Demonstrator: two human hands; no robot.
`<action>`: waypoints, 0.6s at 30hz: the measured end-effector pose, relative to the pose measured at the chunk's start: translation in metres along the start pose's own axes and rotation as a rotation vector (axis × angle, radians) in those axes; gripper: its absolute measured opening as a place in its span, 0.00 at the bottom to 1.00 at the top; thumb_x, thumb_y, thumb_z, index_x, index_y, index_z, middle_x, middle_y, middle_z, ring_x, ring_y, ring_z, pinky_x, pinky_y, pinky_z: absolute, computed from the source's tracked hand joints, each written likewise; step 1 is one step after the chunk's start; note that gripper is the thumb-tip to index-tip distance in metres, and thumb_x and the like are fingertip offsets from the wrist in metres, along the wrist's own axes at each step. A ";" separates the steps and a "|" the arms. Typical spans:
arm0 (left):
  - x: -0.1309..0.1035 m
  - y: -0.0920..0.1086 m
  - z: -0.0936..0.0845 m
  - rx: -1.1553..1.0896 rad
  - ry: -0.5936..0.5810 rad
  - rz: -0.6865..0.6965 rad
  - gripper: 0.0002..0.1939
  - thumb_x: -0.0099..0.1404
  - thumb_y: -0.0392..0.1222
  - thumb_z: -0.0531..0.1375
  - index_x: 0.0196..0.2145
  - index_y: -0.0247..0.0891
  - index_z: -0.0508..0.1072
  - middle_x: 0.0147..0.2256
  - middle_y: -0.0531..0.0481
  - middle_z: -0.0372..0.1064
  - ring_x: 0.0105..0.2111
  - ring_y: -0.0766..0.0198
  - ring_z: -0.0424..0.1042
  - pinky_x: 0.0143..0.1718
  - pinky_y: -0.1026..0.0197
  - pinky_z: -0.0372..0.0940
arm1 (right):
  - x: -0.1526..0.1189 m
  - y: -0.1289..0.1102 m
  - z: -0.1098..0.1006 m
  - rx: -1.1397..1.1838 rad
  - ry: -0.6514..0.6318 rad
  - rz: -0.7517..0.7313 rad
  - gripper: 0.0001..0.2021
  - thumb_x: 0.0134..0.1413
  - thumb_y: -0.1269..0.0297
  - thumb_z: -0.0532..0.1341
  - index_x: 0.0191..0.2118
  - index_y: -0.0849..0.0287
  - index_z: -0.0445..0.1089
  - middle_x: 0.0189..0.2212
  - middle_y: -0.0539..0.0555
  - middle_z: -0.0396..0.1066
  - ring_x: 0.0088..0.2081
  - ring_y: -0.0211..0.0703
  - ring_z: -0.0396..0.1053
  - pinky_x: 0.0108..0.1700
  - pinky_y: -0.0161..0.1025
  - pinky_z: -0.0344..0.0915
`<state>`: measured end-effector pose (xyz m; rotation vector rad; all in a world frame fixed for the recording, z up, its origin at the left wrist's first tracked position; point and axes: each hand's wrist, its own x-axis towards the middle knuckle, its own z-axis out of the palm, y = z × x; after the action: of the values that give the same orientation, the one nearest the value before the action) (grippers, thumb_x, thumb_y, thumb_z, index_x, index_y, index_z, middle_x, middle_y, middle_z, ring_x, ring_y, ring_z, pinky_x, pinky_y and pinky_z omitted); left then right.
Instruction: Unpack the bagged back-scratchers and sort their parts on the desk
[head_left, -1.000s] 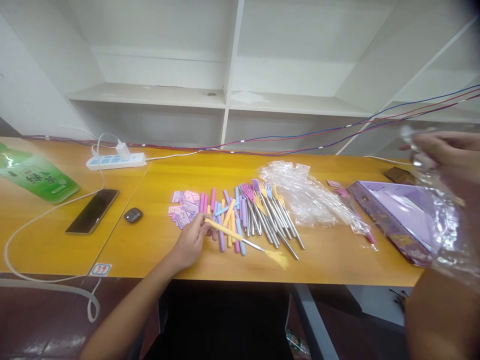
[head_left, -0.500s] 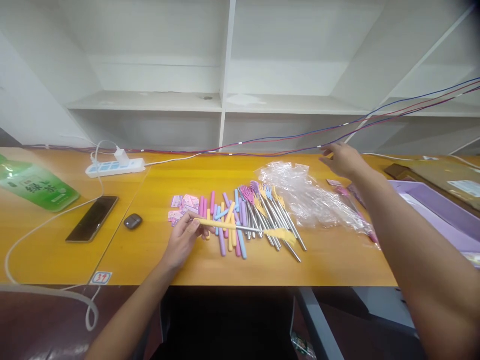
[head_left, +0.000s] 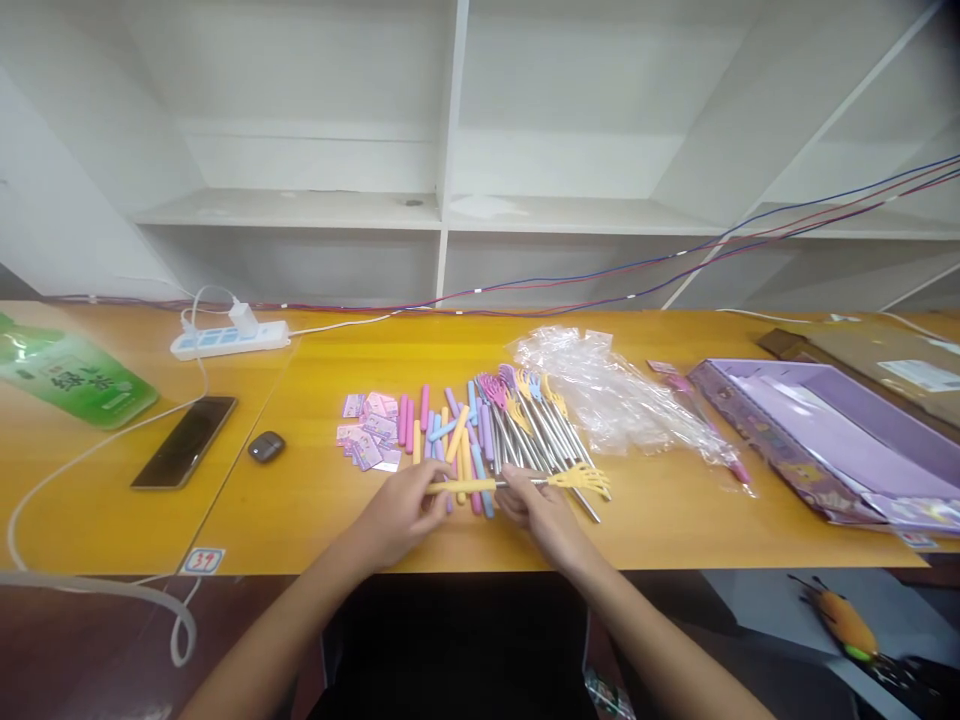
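A yellow back scratcher (head_left: 581, 481) lies level above the front of the table, its claw end to the right. My left hand (head_left: 405, 510) is closed on its yellow handle. My right hand (head_left: 536, 510) pinches the metal rod near the claw. Behind and under the hands are loose colored handles (head_left: 424, 405) in pink, yellow, purple and blue. To their right lie several metal rods with colored claw heads (head_left: 493, 390). Small pink and purple cards (head_left: 381, 425) are piled left of the handles.
Clear plastic bags (head_left: 622, 390) lie behind the rods, beside a wrapped pink scratcher (head_left: 739, 470). A purple box (head_left: 795, 440) and cardboard (head_left: 885, 350) are at right. At left are a phone (head_left: 184, 443), black case (head_left: 266, 446), power strip (head_left: 225, 340) and green bottle (head_left: 82, 378).
My right hand has come down from the back right and now holds the scratcher's rod. My left hand has moved slightly right and toward the front edge with the scratcher.
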<state>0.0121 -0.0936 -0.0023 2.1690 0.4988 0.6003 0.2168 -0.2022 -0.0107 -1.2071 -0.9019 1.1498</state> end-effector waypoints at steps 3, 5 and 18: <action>0.003 0.000 0.017 0.438 -0.010 0.242 0.12 0.80 0.46 0.54 0.43 0.38 0.73 0.38 0.43 0.76 0.38 0.53 0.74 0.39 0.55 0.65 | -0.006 0.009 0.010 -0.055 0.080 0.035 0.34 0.61 0.33 0.63 0.22 0.53 0.48 0.18 0.43 0.43 0.22 0.34 0.41 0.25 0.37 0.40; 0.002 0.000 0.025 0.583 -0.001 0.345 0.15 0.81 0.45 0.51 0.38 0.38 0.72 0.33 0.44 0.74 0.34 0.55 0.71 0.35 0.56 0.62 | -0.011 0.011 0.012 -0.081 0.089 0.063 0.35 0.61 0.29 0.60 0.23 0.53 0.48 0.18 0.44 0.44 0.22 0.34 0.42 0.25 0.37 0.41; -0.045 0.075 -0.006 -0.538 -0.779 -0.327 0.32 0.75 0.73 0.46 0.32 0.40 0.61 0.23 0.56 0.57 0.22 0.69 0.57 0.24 0.64 0.54 | -0.078 -0.069 -0.001 -0.677 -0.500 -0.387 0.21 0.79 0.59 0.46 0.29 0.55 0.48 0.22 0.46 0.52 0.23 0.34 0.49 0.30 0.38 0.50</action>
<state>-0.0169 -0.1580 0.0490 1.5826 0.2124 -0.2798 0.2133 -0.2767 0.0617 -1.1965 -1.9247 0.8550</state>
